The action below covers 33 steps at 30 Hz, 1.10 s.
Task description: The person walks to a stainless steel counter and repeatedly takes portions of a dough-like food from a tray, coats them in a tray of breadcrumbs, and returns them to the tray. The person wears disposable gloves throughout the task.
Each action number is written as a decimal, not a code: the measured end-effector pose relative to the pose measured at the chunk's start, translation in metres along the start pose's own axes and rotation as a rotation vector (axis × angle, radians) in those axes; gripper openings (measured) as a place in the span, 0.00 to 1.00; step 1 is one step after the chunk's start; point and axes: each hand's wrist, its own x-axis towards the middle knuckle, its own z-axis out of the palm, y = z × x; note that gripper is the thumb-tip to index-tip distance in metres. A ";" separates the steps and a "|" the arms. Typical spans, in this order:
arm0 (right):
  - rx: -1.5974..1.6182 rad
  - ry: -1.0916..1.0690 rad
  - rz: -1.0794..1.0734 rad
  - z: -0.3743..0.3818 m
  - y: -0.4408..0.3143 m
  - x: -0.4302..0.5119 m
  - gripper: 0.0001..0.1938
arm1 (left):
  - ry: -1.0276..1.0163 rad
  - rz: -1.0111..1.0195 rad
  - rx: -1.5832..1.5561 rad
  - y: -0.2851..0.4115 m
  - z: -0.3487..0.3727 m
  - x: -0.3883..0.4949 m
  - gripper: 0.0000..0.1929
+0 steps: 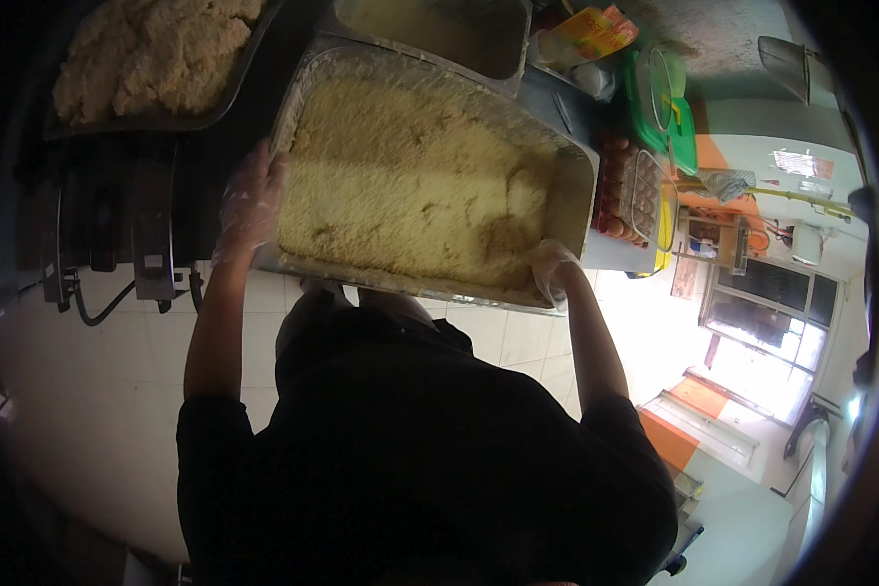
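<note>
Before me lies a deep rectangular metal tray spread with pale yellow, crumbly flour or breading. My left hand, in a clear plastic glove, is at the tray's left wall with its fingers extended and apart; it looks slightly blurred. My right hand, also in a clear glove, reaches over the near right corner of the tray. Its fingertips are hard to make out against the breading. A browner, coated lump lies just left of that hand, partly sunk in the breading.
A tray of pale, battered-looking pieces stands at upper left. Behind the main tray is another metal pan. To the right are eggs with a wire basket, a green plastic container and a yellow printed packet.
</note>
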 end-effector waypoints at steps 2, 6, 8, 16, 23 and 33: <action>0.245 -0.145 0.249 0.012 0.006 0.018 0.19 | 0.011 -0.104 -0.022 0.004 0.000 0.000 0.24; 0.993 -0.238 0.200 0.037 0.032 0.034 0.19 | 0.013 -0.161 -0.090 0.013 -0.004 0.002 0.24; 0.986 -0.202 -0.128 0.045 0.037 0.033 0.20 | -0.003 -0.181 -0.076 0.015 -0.005 0.002 0.24; 0.952 -0.069 -0.375 0.064 -0.031 0.051 0.23 | -0.029 -0.180 -0.119 0.018 -0.009 0.000 0.23; 0.849 0.261 -1.244 0.076 -0.008 0.080 0.38 | -0.054 -0.264 -0.231 0.027 -0.017 0.003 0.23; 1.156 0.153 -0.691 -0.019 0.069 0.043 0.32 | -0.108 -0.348 -0.178 0.022 -0.012 0.003 0.28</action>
